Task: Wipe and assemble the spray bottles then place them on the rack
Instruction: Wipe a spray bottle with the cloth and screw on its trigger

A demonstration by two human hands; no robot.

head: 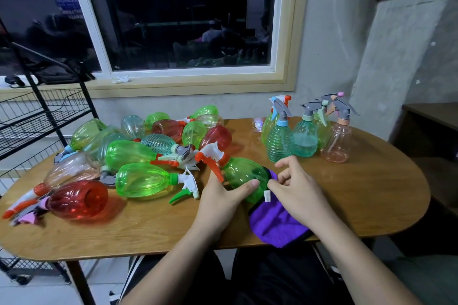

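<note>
In the head view, the only one we have, the left hand point(223, 197) grips a green bottle point(241, 172) that lies on its side on the table point(359, 195); the thumb goes over the body and the fingers are hidden under it. The orange and white spray head point(212, 155) of this bottle is already on, and it points away from the grip to the left. The right hand point(300, 190) is at the bottom end of the same bottle with its fingers curled. It seems to pinch the purple cloth point(272, 221), which goes from the bottle bottom under this hand toward the table edge.

We judge that the work is in the wiping step for this 1 bottle, and that the whole task is at an early stage. Left of the grip a pile of bottles point(138, 156) lies on the table, some with heads and some where we cannot tell. Beyond the grip to the right, at least 4 upright bottles point(306, 140) stand close together with heads on. Far left of the grip is the wire rack point(49, 111), and we see no bottle on it, so all the placing is still to do.
</note>
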